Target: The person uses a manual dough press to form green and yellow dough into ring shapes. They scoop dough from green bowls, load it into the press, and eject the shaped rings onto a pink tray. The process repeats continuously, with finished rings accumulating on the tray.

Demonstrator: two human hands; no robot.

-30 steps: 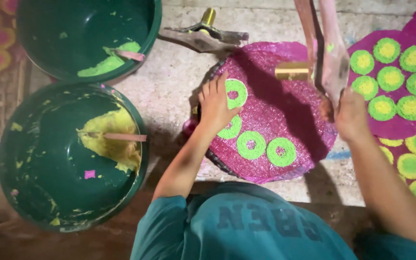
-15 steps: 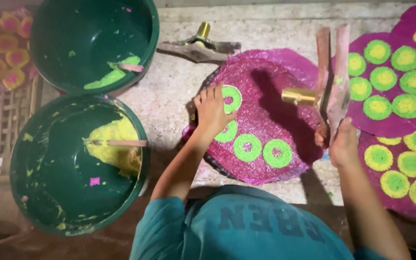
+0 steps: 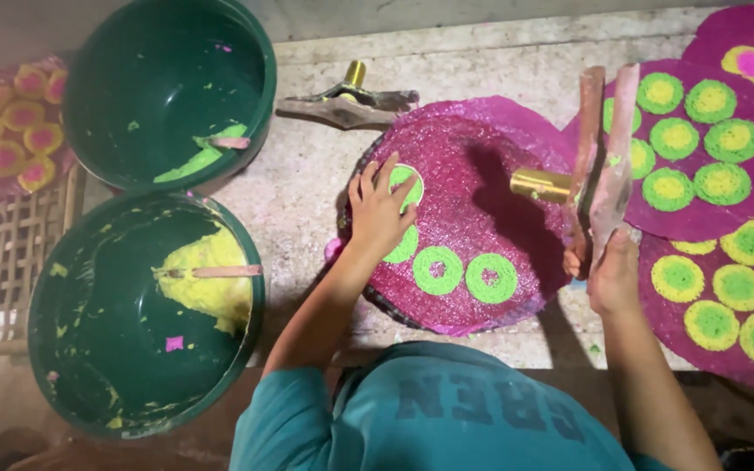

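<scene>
My left hand (image 3: pixel 379 208) lies flat with fingers spread on a green dough ring (image 3: pixel 405 185) on a round magenta woven tray (image 3: pixel 482 148). Three more green rings sit on that tray, among them one ring (image 3: pixel 436 269) near its front edge. My right hand (image 3: pixel 611 277) grips the lower end of a two-handled wooden press (image 3: pixel 602 166) with a brass cylinder (image 3: pixel 541 184), held upright over the tray's right side.
Left are two dark green basins: the far basin (image 3: pixel 167 87) holds green dough, the near basin (image 3: pixel 141 314) holds yellow dough with a stick. A second wooden press (image 3: pixel 346 103) lies behind the tray. Magenta trays (image 3: pixel 709 222) with green-and-yellow rings fill the right. A basket (image 3: pixel 2 262) stands far left.
The view has shifted slightly. My left hand stays on the green ring; my right hand with the press has dropped a little and stands more upright over the tray's right edge.
</scene>
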